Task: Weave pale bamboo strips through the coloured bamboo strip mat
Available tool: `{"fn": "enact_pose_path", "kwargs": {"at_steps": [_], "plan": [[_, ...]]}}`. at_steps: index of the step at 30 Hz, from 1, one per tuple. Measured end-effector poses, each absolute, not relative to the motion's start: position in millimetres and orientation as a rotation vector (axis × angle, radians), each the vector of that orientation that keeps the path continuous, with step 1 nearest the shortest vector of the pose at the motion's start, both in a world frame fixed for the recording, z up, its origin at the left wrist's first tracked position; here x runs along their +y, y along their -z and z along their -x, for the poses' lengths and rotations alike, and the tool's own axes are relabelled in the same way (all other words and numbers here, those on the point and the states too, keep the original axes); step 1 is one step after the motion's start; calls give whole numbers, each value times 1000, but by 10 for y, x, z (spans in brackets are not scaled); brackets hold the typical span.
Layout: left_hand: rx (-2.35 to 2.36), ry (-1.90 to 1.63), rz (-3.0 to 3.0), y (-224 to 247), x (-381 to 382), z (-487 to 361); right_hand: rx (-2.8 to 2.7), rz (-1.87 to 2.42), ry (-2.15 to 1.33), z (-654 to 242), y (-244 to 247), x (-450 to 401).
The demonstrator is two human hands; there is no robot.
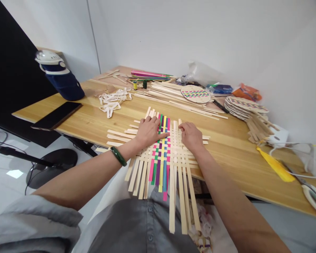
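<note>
Head view, weave [162, 154] under left hand [146, 130] (thumb wide), right hand [191, 136] atop, grip unclear

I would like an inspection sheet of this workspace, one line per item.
Surface: wooden table, crowded along the back.
Work piece: woven strip mat, its ends overhanging the near edge.
Clutter: smartphone, bottle at left; woven-disc stack, yellow tassel, scissors at right.
Hands: left hand over coloured strips; right hand touches plain strips.
Cables: white cable loops near the tassel.
Surroundings: white wall behind; black stand base at lower left.
</note>
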State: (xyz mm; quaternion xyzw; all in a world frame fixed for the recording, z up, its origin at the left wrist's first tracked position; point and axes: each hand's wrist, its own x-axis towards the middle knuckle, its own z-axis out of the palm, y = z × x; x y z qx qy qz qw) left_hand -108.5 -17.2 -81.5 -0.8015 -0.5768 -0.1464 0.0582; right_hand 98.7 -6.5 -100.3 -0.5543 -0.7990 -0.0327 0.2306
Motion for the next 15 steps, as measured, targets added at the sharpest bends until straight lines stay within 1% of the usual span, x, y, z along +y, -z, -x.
{"fn": "enact_pose_path", "kwargs": {"at_steps": [5,10,15], "plan": [[-1743,506,2406,833,-193,1091,-2204,1566,65,-994,943,-62],[-1783,506,2388,823,-200,1101,-2218,1633,46,-1010,756,-31],[-1803,477,2365,821,-217,1080,-2296,1518,41,-706,673,-149]]}}
